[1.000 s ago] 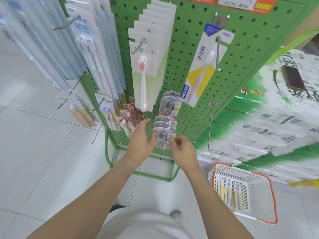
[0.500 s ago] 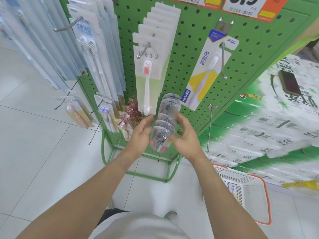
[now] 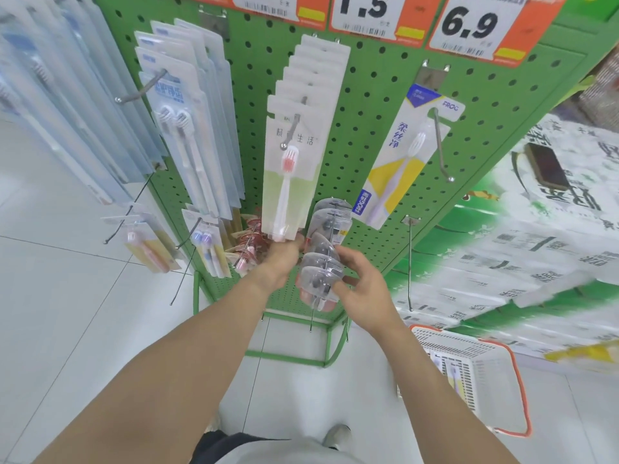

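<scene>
At the centre of the frame, clear blister packs (image 3: 322, 262) strung on a hook of the green pegboard rack (image 3: 368, 78), right hand (image 3: 363, 291) with grip clamped on the frontmost pack, left hand (image 3: 280, 262) against the stack's left side, grip impossible to tell, orange-rimmed basket (image 3: 485, 373) lower right.

pale grey shirt (image 3: 268, 452) — (dark legwear (image 3: 214, 443))

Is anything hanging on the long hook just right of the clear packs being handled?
No, the long hook beside the clear blister packs is bare along its whole visible length.
</scene>
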{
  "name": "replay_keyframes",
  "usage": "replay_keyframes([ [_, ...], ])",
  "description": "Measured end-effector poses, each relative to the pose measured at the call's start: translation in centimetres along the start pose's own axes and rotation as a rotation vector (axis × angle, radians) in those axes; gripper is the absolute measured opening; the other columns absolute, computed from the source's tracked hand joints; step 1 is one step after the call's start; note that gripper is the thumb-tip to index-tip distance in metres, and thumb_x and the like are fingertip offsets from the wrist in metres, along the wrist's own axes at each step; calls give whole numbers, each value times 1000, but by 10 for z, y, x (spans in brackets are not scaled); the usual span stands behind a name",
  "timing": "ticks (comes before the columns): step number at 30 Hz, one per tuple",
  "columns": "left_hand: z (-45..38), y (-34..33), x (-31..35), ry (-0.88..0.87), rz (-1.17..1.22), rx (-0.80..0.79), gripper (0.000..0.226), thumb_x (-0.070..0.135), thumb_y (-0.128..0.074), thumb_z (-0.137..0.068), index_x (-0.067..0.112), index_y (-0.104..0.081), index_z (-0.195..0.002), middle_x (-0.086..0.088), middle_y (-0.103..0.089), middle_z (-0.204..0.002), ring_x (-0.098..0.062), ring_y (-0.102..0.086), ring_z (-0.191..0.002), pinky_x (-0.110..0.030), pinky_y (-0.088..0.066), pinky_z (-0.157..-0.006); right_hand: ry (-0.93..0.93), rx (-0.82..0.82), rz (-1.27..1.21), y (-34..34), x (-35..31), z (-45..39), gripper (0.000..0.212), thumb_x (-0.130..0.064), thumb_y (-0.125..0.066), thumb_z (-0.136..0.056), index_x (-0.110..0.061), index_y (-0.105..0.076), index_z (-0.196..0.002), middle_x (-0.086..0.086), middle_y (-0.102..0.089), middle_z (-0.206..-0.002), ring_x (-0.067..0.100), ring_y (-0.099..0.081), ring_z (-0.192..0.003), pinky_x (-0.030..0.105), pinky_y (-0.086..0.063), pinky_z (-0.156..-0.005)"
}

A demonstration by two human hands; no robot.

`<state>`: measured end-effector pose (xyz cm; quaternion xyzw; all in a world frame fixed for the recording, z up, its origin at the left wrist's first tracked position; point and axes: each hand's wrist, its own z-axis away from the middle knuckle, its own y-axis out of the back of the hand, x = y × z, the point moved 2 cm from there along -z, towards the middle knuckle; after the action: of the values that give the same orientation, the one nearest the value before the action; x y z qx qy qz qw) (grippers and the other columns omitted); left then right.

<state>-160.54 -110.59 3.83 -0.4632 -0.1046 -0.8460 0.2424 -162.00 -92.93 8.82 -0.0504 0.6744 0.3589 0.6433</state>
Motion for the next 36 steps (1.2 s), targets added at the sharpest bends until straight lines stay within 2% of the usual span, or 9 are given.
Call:
replay_keyframes([
  [3, -3, -1, 5, 34, -135, -46, 22, 44, -43, -105, 36, -64, -107, -8, -57, -143, -30, -48, -137, -50, -26, -121, -20, 6, -15, 4, -3, -3, 53, -2, -65, -88, -26, -59, -135, -17, -63, -131, -4, -54, -125, 32, -50, -105],
  [6, -9, 1, 4, 39, -273, -3, 47, 58, -53, -97, 28, -60, -132, -2, -59, -134, -24, -49, -132, -46, -28, -117, -23, 23, -21, 7, -7, -2, 51, 1, -63, -89, -26, -59, -133, -22, -63, -126, -13, -53, -119, 22, -48, -101],
  [9, -23, 2, -2, -31, -341, 79, 62, 76, -62, -74, 38, -62, -123, 4, -66, -123, -26, -58, -121, -51, -38, -113, -24, 23, -18, 8, -8, -1, 52, 0, -63, -90, -21, -57, -137, -17, -62, -129, -15, -51, -119, 22, -47, -102],
  [13, -20, -7, 6, -172, -238, 185, 29, 39, -73, -90, 19, -68, -111, -1, -70, -107, -24, -65, -103, -35, -49, -97, -38, 18, -5, 10, -8, -1, 52, 0, -61, -90, -23, -57, -136, -18, -61, -129, -13, -51, -122, 25, -46, -105],
  [15, -17, -11, 7, -223, -245, 188, 17, 29, -71, -93, 17, -68, -104, 2, -69, -98, -17, -63, -92, -30, -47, -89, -38, 15, -14, 11, -11, -1, 50, 3, -59, -90, -29, -58, -130, -27, -60, -122, -19, -51, -115, 16, -45, -101],
  [18, -10, -11, 6, -279, -270, 217, 10, 24, -69, -95, 16, -64, -101, 2, -67, -91, -14, -61, -84, -27, -46, -85, -35, 17, -35, 9, -14, 0, 54, 8, -56, -90, -34, -56, -124, -31, -58, -118, -24, -52, -107, 4, -43, -91],
  [25, 3, -7, -5, -428, -395, 281, 22, 25, -68, -96, 5, -75, -99, -8, -77, -87, -21, -74, -81, -39, -60, -82, -36, 24, -75, 9, -11, -2, 52, 8, -54, -91, -19, -57, -135, -20, -58, -123, -29, -49, -103, -1, -41, -88],
  [32, 25, -6, -10, -499, -333, 450, 18, 16, -64, -96, 1, -71, -102, -7, -74, -89, -22, -69, -82, -31, -55, -79, -21, 37, -77, 6, -5, -4, 55, 8, -55, -90, -19, -56, -137, -5, -57, -139, -31, -48, -103, 0, -42, -92],
  [36, 39, -5, -11, -549, -360, 494, 18, 18, -64, -97, 4, -73, -105, 1, -72, -90, -14, -65, -81, -23, -46, -76, -13, 38, -87, 6, -5, -2, 56, 11, -55, -89, -17, -56, -137, -3, -57, -140, -32, -49, -99, 0, -43, -87],
])
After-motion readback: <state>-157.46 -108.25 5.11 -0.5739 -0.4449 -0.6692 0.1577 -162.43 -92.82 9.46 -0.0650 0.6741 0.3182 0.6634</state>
